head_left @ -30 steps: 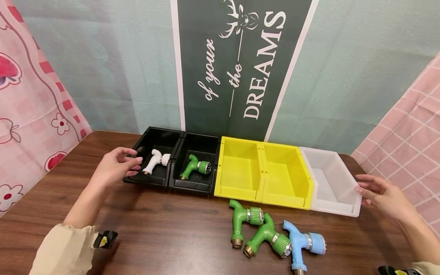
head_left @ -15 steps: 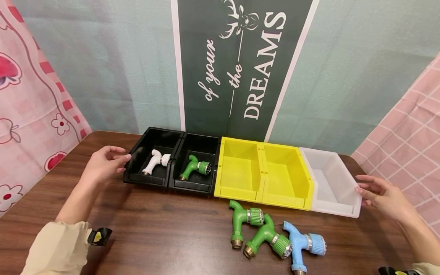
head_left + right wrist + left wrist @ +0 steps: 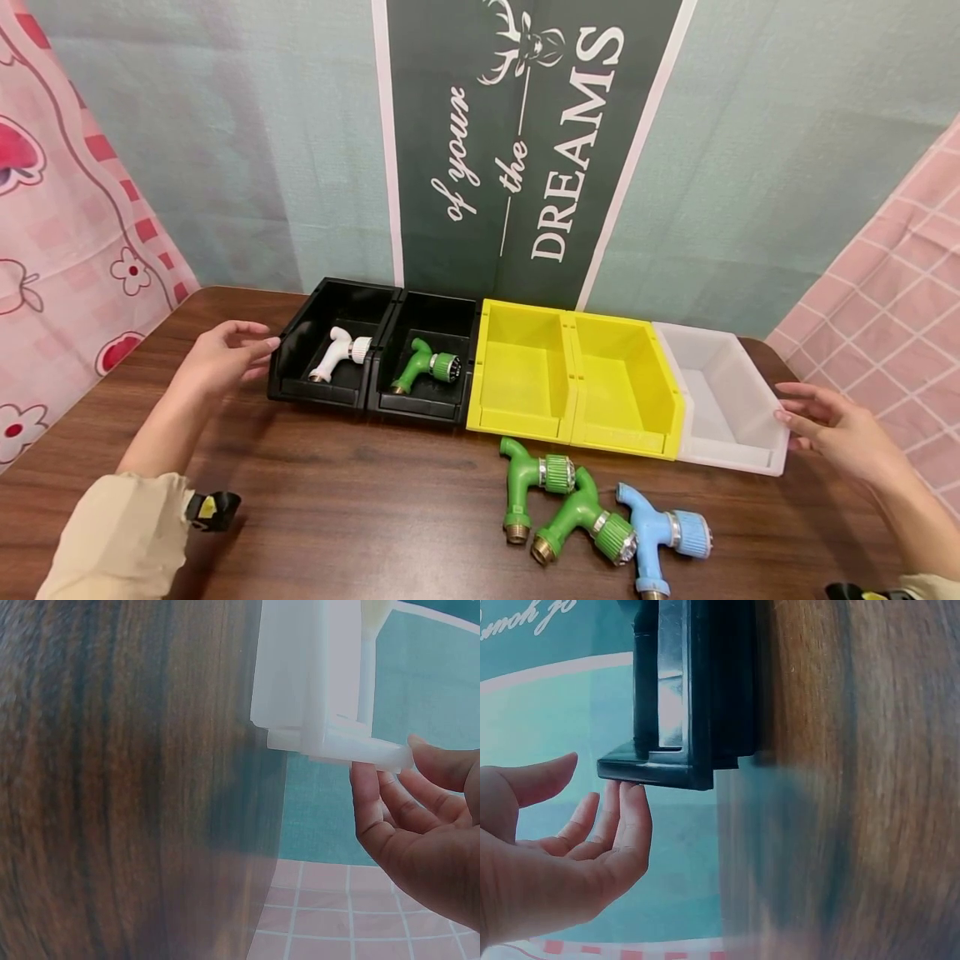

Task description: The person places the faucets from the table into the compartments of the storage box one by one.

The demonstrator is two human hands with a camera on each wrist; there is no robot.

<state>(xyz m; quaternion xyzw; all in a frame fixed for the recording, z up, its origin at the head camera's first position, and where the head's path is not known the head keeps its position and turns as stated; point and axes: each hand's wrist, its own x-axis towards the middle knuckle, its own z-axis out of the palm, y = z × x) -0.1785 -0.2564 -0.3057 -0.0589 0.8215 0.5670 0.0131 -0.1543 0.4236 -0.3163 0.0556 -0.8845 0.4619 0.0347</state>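
My left hand touches the outer side of the left black bin with its fingertips. In the left wrist view its thumb stands apart from the bin wall. At the other end of the row, my right hand holds the side wall of the white bin. The right thumb lies at the rim, the fingers against the outside. A white tap lies in the left black bin. The second black bin contains a green tap.
Two yellow bins stand between the black and white ones. In front of them on the wooden table lie two green taps and a blue tap. A printed cloth hangs behind the row.
My left hand has drawn back leftward from over the left black bin's wall to its outer side. The right hand, bins and taps look unmoved.
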